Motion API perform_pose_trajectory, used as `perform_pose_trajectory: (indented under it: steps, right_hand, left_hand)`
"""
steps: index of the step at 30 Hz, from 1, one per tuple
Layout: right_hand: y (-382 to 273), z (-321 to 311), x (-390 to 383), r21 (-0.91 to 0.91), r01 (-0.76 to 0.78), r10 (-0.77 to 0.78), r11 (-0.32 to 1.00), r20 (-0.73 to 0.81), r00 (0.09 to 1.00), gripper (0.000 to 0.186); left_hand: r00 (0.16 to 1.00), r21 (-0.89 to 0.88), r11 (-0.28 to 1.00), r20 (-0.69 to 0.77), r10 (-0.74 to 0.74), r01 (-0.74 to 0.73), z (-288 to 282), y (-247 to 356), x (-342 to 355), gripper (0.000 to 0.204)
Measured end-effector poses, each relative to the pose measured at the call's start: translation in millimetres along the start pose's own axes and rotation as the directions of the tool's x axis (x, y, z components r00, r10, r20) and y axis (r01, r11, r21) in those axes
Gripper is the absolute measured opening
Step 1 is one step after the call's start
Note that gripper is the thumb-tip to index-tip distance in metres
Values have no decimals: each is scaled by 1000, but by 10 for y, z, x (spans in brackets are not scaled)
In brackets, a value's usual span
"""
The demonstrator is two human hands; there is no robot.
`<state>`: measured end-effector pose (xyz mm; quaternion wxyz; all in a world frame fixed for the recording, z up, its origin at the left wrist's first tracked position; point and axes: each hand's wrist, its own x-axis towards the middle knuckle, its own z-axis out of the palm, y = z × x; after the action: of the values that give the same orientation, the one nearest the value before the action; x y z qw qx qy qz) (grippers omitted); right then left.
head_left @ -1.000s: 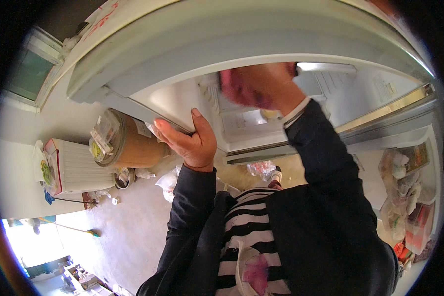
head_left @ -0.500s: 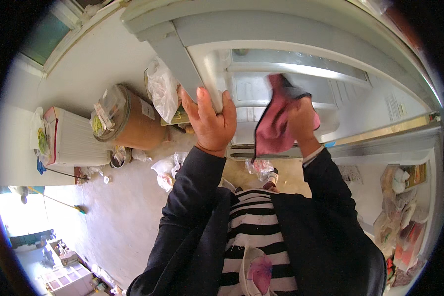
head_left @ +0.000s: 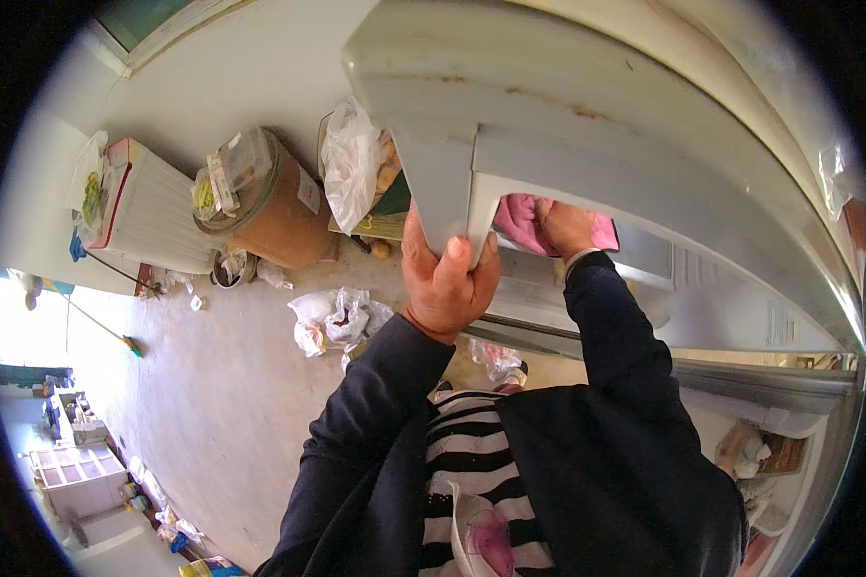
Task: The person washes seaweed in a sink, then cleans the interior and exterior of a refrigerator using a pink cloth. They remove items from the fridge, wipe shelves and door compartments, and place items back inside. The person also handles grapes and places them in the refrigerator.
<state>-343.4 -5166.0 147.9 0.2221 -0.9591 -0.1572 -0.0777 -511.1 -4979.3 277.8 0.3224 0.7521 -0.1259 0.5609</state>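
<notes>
My left hand (head_left: 447,288) grips the lower corner of a grey, rust-flecked refrigerator door (head_left: 597,115), its fingers wrapped on the edge. My right hand (head_left: 566,231) is closed on a pink cloth (head_left: 520,216) with dark trim, pressed against the pale inner surfaces behind that door's edge; the door's frame hides part of the cloth. The door's inner side (head_left: 731,308) shows ribbed white plastic to the right of the cloth.
A lidded brown drum (head_left: 279,231), a white ribbed box (head_left: 159,207) and plastic bags (head_left: 351,163) stand along the left wall. More bags (head_left: 337,317) lie on the floor. A lower open compartment (head_left: 770,452) holding wrapped items is at right. A broom (head_left: 115,337) leans farther left.
The door's corner has shifted rightward in the view with my left hand on it. My right hand and the pink cloth have moved, and are now partly hidden behind the door's edge.
</notes>
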Motion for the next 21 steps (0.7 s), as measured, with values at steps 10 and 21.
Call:
perform_pose_trajectory:
  steps: [10,21]
  right_hand:
    - [-202,-35,70,286,81,-160,955,266,951,51]
    - [1189,-727,-446,-244,-132,142,961,22,990,59]
  left_hand:
    - [1000,178,984,-6,-17,18,-22,-21,-116,57]
    - [999,225,974,46,-24,13,-32,29,-89,61]
